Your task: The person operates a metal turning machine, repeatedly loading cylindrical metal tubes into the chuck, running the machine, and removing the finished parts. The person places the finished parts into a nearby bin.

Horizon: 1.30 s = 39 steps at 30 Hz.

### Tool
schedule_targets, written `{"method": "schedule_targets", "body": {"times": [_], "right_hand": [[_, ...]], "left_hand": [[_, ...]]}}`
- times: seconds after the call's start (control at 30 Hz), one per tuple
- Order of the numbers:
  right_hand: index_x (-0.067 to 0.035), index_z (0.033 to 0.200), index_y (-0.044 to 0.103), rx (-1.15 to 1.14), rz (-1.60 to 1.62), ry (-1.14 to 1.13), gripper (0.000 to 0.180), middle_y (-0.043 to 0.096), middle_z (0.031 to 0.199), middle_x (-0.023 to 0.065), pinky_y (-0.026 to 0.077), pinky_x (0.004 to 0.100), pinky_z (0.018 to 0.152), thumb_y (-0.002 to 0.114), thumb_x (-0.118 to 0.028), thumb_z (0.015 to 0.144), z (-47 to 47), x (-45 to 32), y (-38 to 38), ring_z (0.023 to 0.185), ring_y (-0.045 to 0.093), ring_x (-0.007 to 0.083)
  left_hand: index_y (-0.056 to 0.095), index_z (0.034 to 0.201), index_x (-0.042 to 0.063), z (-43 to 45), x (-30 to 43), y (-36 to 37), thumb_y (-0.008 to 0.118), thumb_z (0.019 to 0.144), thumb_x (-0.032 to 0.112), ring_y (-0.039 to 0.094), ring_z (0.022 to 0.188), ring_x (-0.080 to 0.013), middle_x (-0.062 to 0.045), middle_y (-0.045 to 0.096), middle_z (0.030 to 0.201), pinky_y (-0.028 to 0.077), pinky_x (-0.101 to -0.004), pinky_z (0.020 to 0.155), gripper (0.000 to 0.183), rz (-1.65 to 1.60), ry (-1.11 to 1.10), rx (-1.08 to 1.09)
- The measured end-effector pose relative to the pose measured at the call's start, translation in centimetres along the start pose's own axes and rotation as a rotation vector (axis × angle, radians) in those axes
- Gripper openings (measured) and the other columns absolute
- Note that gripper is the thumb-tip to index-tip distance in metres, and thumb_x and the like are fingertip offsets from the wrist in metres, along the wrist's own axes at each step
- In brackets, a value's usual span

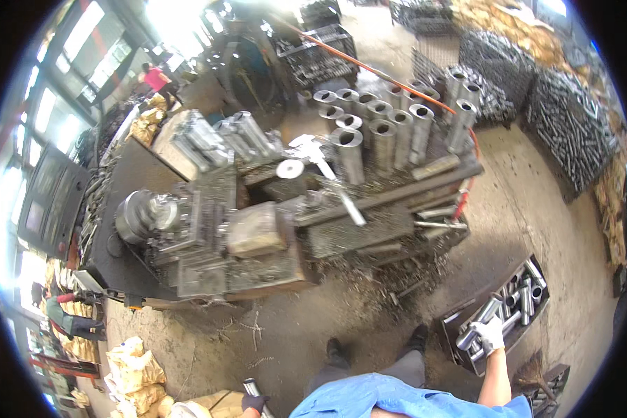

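Note:
My right hand (pixel 489 335), in a white glove, reaches down onto steel tubes (pixel 467 339) at the near end of a metal bin (pixel 522 334). Its fingers touch the tubes, but whether they grip one is unclear. More short, shiny tubes (pixel 525 303) lie jumbled in the bin. At the bottom edge, my left hand (pixel 254 402) wears a dark glove and is closed around a steel tube (pixel 250 386). Most of that forearm is out of view. A caliper-like tool (pixel 321 162) lies on the workbench before me, blurred.
Thick tubes (pixel 347 151) stand upright on the bench beside a lathe (pixel 172 224). An orange hose (pixel 381 76) crosses behind them. Metal shavings (pixel 397 277) litter the floor. A broom (pixel 533 373) lies near the bin. Sacks (pixel 136 371) sit left; two people (pixel 157 78) are farther off.

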State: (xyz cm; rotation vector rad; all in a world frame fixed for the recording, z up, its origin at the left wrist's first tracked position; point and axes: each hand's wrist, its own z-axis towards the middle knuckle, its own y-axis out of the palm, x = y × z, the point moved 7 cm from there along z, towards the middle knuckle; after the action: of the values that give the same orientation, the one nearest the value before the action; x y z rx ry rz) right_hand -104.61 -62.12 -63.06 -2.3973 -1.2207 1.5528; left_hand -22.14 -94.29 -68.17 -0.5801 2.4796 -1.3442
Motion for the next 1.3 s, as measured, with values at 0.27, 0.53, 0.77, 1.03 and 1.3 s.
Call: {"method": "schedule_targets", "body": {"times": [0.27,0.53,0.77,1.03,1.3], "right_hand": [[-0.007,0.131,0.065,-0.705,-0.121,-0.326,0.065,0.075,0.117,0.0106,0.062,0.0390,0.094,0.095,-0.030,0.079,-12.3,-24.5,32.3,0.102,0.074,0.0214],[-0.011,0.142,0.062,-0.902,-0.241,-0.908,0.070,0.072,0.133,0.0134,0.058,0.0410,0.105,0.092,-0.028,0.081,-21.7,-42.2,51.4,0.121,0.071,0.0285],[-0.010,0.127,0.069,-0.808,-0.214,-0.993,0.060,0.076,0.119,0.0153,0.060,0.0419,0.097,0.093,-0.031,0.077,-22.7,-47.7,61.7,0.110,0.075,0.0339],[-0.009,0.129,0.069,-0.604,-0.416,-1.051,0.064,0.076,0.119,0.0169,0.062,0.0430,0.093,0.095,-0.036,0.076,-22.8,-48.6,62.0,0.107,0.077,0.0346],[-0.001,0.117,0.076,-0.284,-0.558,-1.046,0.034,0.080,0.106,0.0148,0.060,0.0355,0.091,0.077,-0.005,0.083,-24.7,-55.4,53.3,0.097,0.077,0.0230]], "left_hand": [[0.055,0.144,-0.002,10.4,8.3,-15.4,0.089,0.073,0.020,0.069,0.116,-0.0311,-0.017,0.070,0.129,0.056,-0.0434,0.103,0.082,-1.037,0.211,0.244],[0.066,0.125,-0.003,10.3,23.8,-39.0,0.089,0.073,0.000,0.076,0.099,-0.0205,-0.011,0.076,0.111,0.064,-0.0365,0.090,0.057,-1.440,0.814,0.239],[0.066,0.126,0.003,13.6,32.6,-40.2,0.089,0.078,0.002,0.074,0.104,-0.0210,-0.009,0.075,0.116,0.061,-0.0379,0.092,0.053,-1.183,0.794,0.047],[0.053,0.145,0.003,17.8,31.8,-38.3,0.081,0.087,0.000,0.075,0.105,-0.0253,-0.012,0.071,0.128,0.062,-0.0389,0.097,0.064,-1.005,1.069,0.142],[0.065,0.135,0.002,39.0,1.2,-36.6,0.054,0.112,0.039,0.070,0.115,-0.0350,-0.018,0.074,0.124,0.056,-0.0448,0.099,0.046,-1.500,0.208,0.596]]}}
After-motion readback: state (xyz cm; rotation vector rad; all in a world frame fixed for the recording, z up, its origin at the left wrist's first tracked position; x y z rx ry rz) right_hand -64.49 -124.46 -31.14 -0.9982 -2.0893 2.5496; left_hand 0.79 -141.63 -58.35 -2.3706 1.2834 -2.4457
